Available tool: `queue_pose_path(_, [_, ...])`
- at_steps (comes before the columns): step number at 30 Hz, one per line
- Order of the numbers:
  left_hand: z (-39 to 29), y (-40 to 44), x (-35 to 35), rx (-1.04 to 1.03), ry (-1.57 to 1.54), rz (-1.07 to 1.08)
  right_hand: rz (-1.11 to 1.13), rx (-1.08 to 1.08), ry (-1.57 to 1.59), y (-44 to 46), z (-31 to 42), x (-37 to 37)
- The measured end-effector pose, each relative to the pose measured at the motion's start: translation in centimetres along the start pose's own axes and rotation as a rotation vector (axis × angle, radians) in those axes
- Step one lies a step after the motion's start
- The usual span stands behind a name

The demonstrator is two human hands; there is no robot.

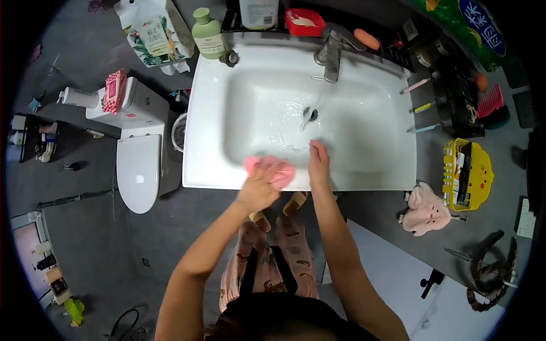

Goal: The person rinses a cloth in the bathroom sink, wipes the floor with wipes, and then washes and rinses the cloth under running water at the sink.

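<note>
My left hand (261, 188) grips a pink cloth (280, 173), bunched and pressed on the front rim of the white sink (205, 125), left of its middle. Some of the cloth is hidden beneath my fingers. My right hand (319, 163) is over the basin's front edge, fingers stretched out, seen from the side and holding nothing. Whether it touches the sink I cannot tell. From the grey faucet (332, 62) at the back, water runs down near the drain (310, 114) and ripples across the basin floor.
A green bottle (209, 40) and a red soap box (305, 23) stand behind the sink. Toothbrushes (424, 107) jut toward its right edge. Further right are a yellow basket (481, 176) and a pink face-shaped cloth (425, 210). A toilet (138, 170) stands left.
</note>
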State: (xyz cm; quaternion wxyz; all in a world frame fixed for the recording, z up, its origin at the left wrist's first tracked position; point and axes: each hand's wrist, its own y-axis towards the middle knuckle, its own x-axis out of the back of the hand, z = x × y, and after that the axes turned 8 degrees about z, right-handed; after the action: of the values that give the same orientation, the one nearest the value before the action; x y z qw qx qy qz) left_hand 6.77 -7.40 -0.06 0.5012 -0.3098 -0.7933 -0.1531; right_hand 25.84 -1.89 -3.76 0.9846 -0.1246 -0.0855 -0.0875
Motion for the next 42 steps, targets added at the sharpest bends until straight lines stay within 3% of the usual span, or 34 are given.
queue_pose_path(3, [4.0, -4.2, 2.2, 0.081, 0.065, -0.034, 0.022, -0.369, 0.725, 4.4, 0.2, -2.7])
queue_pose_path(4, [5.2, -5.7, 3.3, 0.142, 0.069, 0.094, -0.009, -0.371, 0.826, 5.8, -0.1, -3.2])
queue_pose_path(6, [7.5, -6.6, 2.7, 0.152, 0.062, -0.086, -0.062, -0.369, 1.035, 9.1, -1.6, -4.0])
queue_pose_path(10, [10.5, -5.7, 3.4, 0.302, 0.084, -0.133, -0.036, -0.318, 1.153, 13.6, -5.3, -4.2])
queue_pose_path(13, [9.6, -3.2, 3.8, 0.467, 0.151, -0.163, 0.135, -0.369, 0.905, 13.8, -5.7, -6.1])
queue_pose_path(14, [9.1, -2.7, 3.1, 0.464, 0.179, -0.280, 0.183, -0.344, 0.770, 13.5, -4.1, -7.0])
queue_pose_path(16, [7.2, -2.2, 1.8, 0.685, 0.173, -0.339, 0.273, -0.285, 0.498, 12.5, -1.2, -10.5])
queue_pose_path(18, [7.9, -1.7, 1.7, 0.766, 0.180, -0.331, 0.331, 0.079, 0.206, 13.9, -0.8, -14.6])
queue_pose_path(23, [13.3, 2.0, 4.7, 0.842, 0.140, -0.255, 0.136, 0.537, -0.347, 17.9, 8.6, -20.9])
queue_pose_path(26, [18.0, 5.2, 6.2, 0.758, 0.185, -0.300, 0.268, 0.651, -0.521, 21.5, 10.1, -22.7])
queue_pose_path(27, [19.3, 6.6, 6.5, 0.721, 0.204, -0.318, 0.365, 0.580, -0.539, 22.3, 10.0, -22.8])
queue_pose_path(30, [21.9, 10.4, 8.1, 0.654, 0.188, -0.311, 0.302, 0.543, -0.242, 21.7, 7.4, -21.8])
queue_pose_path(32, [23.6, 12.6, 7.8, 0.585, 0.243, -0.387, 0.275, 0.387, -0.203, 19.1, 4.9, -18.8])
queue_pose_path(34, [23.2, 13.9, 9.6, 0.562, 0.169, -0.188, 0.180, 0.367, -0.359, 16.3, 0.8, -15.5])
queue_pose_path(36, [23.2, 14.3, 9.9, 0.483, 0.207, -0.098, 0.352, 0.153, -0.727, 14.5, -3.1, -12.2])
queue_pose_path(37, [23.3, 13.6, 9.6, 0.448, 0.194, -0.079, 0.347, 0.169, -0.858, 13.3, -3.6, -11.6])
queue_pose_path(39, [22.1, 11.3, 8.1, 0.329, 0.223, -0.285, 0.303, 0.224, -1.040, 12.6, -3.0, -11.9])
queue_pose_path(40, [21.5, 9.9, 7.5, 0.270, 0.243, -0.386, 0.292, 0.286, -0.887, 12.8, -1.5, -12.9])
queue_pose_path(42, [19.7, 6.5, 7.9, 0.362, 0.059, -0.334, 0.270, 0.409, -0.575, 14.8, 1.8, -15.7])
